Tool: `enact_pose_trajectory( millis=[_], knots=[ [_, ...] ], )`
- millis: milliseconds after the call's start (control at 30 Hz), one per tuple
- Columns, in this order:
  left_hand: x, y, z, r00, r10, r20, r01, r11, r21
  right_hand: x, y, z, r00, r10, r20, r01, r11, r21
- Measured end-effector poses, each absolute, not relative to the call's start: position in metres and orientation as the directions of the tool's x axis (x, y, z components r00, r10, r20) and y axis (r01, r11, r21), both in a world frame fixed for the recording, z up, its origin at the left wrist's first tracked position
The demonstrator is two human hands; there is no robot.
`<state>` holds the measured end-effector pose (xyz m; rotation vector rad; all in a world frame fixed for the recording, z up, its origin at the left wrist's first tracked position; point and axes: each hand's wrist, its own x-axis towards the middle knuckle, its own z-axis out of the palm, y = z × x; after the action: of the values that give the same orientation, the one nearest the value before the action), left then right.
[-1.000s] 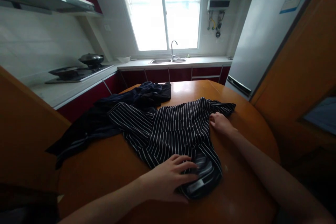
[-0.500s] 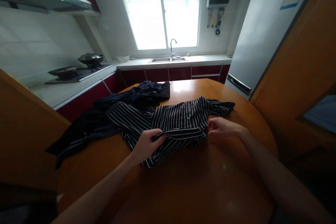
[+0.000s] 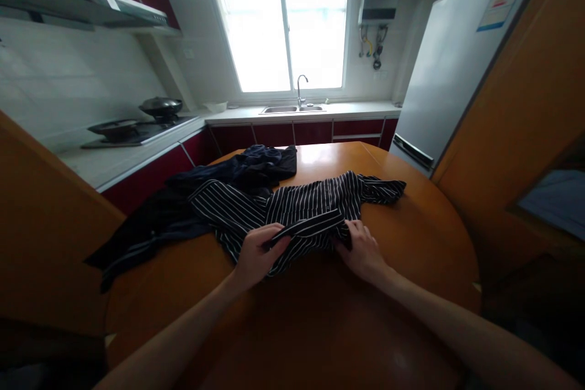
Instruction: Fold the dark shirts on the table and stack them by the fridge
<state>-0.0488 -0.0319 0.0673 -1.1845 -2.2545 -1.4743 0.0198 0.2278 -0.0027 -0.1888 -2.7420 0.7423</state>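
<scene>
Shirt (image 3: 315, 196) on worktop (image 3: 420, 250) w/ one sleeve (image 3: 226, 200) over dark clothes (image 3: 233, 169); L hand (image 3: 256, 254) pinches folded edge (image 3: 313, 226), R hand (image 3: 363, 253) closed on other end.

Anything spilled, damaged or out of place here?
No spill or damage visible. What looks untidy is the rumpled heap of dark navy and black clothes, which seems to jut past the left edge of the orange-brown wooden table; one sleeve of the black-and-white striped shirt overlaps it.
</scene>
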Motion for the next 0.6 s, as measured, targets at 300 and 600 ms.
enact_pose_trajectory(
  millis=[300,600],
  knots=[
    [-0.036,-0.033,0.072,-0.546,0.539,0.642,0.768,0.014,0.641,0.026,0.213,-0.015,-0.905,0.171,0.389,-0.046,0.871,-0.489],
    [-0.037,-0.040,0.074,-0.434,0.688,0.582,0.750,-0.082,0.656,0.001,0.279,-0.004,-0.833,0.327,0.447,-0.099,0.706,-0.702]
  ],
)
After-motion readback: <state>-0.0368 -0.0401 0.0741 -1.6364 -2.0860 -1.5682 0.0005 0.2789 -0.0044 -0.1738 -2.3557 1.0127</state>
